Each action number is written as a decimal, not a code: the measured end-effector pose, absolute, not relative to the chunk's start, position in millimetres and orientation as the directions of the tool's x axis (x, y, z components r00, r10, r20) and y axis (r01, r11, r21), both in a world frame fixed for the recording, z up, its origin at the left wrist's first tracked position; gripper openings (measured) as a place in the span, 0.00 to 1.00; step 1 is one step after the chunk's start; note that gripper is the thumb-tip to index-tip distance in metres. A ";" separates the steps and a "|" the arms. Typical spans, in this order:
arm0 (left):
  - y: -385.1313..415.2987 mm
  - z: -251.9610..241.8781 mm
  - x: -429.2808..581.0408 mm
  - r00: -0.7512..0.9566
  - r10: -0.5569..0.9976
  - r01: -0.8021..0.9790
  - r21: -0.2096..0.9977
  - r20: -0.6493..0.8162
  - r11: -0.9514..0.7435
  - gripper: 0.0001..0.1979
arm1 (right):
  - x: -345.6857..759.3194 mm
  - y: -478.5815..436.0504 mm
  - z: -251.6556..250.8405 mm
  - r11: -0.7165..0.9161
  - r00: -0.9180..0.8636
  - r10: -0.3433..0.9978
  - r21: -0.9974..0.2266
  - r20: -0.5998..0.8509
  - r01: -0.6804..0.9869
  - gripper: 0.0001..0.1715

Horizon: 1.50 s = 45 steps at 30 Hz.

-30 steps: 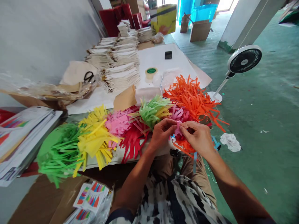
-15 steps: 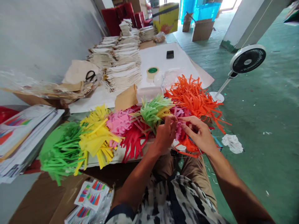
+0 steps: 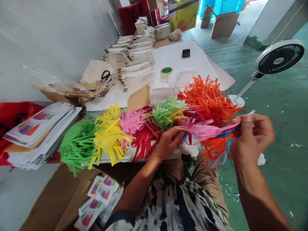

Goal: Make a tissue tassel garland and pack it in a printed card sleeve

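Observation:
My right hand (image 3: 253, 133), out to the right past the table edge, is closed in a pinch on a paper tassel (image 3: 207, 130). Its pink, blue, red and orange strips trail leftward from my fingers. At the tassel's loose left ends is my left hand (image 3: 169, 141), fingers stretched toward the strips, thumb and forefinger slightly apart. Beyond it lies a pale green tassel (image 3: 167, 112). A red tassel (image 3: 145, 142), a pink tassel (image 3: 132, 122), a yellow tassel (image 3: 108, 138) and a green tassel (image 3: 78, 144) line the table's front edge. A large orange tassel (image 3: 211, 99) lies further right.
Behind the tassels are a tape roll (image 3: 166, 73), a phone (image 3: 186, 53) and stacked cloth bundles (image 3: 137, 75). Scissors (image 3: 106, 75) lie left on plastic wrap. A white fan (image 3: 279, 59) stands on the right. Printed sheets (image 3: 43, 128) are piled at left; printed cards (image 3: 99, 195) lie below.
My right hand has moved right with the tassel, drawing its strips out sideways. My left hand stays near the earlier spot, now apart from the right. The view has shifted slightly.

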<state>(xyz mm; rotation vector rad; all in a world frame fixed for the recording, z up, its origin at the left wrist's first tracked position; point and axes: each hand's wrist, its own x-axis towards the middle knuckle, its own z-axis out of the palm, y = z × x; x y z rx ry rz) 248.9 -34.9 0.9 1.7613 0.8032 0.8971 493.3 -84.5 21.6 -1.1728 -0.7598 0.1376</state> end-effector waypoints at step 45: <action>86.2 102.2 215.7 0.361 0.906 -0.208 0.966 0.221 -0.153 0.22 | 438.9 -82.5 -3.7 0.267 0.419 0.731 -0.791 0.539 0.551 0.09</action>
